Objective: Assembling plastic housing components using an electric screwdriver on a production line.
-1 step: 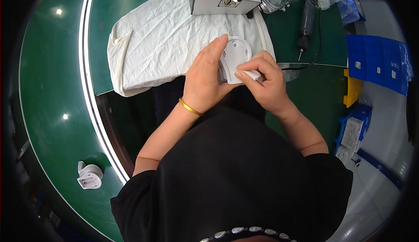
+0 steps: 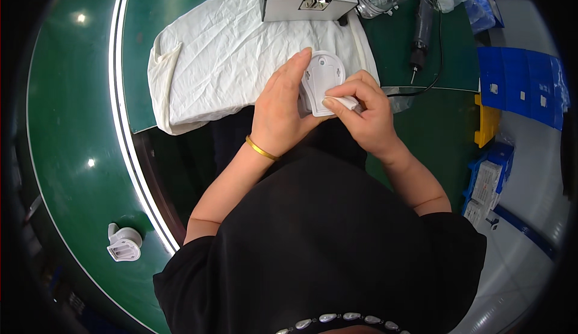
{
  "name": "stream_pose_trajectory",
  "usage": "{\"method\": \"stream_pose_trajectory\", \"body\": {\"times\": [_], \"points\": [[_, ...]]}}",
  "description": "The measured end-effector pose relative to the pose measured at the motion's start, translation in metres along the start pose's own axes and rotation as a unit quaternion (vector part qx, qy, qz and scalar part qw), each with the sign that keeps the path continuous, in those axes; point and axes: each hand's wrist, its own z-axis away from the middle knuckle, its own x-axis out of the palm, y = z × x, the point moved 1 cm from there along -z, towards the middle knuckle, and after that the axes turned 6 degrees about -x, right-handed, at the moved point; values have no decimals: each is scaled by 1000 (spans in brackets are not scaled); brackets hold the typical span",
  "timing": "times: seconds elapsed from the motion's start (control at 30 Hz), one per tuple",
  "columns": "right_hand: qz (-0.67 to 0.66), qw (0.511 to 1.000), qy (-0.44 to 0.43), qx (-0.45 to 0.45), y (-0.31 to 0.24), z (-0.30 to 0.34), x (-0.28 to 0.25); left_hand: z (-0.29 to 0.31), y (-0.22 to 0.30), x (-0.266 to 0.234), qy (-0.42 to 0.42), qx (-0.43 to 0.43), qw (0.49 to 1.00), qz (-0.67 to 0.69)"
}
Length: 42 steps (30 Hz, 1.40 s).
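Note:
My left hand [image 2: 280, 102] holds a white plastic housing [image 2: 323, 81] by its left side, fingers along the edge and thumb low. The housing has one rounded end, a raised rim and small holes near the rim. My right hand [image 2: 365, 108] pinches a small white piece [image 2: 344, 102] against the housing's lower right part. That piece looks like folded cloth, but its kind is not certain. Both hands are over the near edge of a white cloth [image 2: 223, 51] spread on the green bench.
A grey metal box fixture [image 2: 301, 8] stands on the cloth's far side. Right of it lie a clear jar [image 2: 376, 0] and a corded electric screwdriver [image 2: 421, 33]. Blue bins [image 2: 521, 87] stand at the right. Another white plastic part [image 2: 125, 242] sits on the left green surface.

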Motion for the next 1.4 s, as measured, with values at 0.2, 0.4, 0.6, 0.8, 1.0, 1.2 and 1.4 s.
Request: {"method": "stream_pose_trajectory", "body": {"times": [0.2, 0.4, 0.6, 0.8, 1.0, 1.2, 1.4], "points": [[-251, 966, -54, 26, 23, 6, -14, -2, 1, -1, 7, 14, 1000, -16], [-162, 981, 104, 31, 28, -13, -21, -4, 4, -3, -1, 16, 999, -27], [-44, 997, -50, -29, 7, 2, -19, -2, 2, -3, 5, 23, 999, -27], [142, 976, 56, -156, 4, -19, -14, -3, 3, -3, -3, 15, 1000, -23], [170, 965, 5, -199, 2, -27, -13, -3, 3, -5, -16, 12, 1000, -16], [150, 965, -38, -210, -1, -17, -10, -1, -3, -2, -11, 14, 1000, -9], [177, 962, 92, -186, 11, -34, -12, -6, 5, -4, -9, 18, 1000, -12]]}}
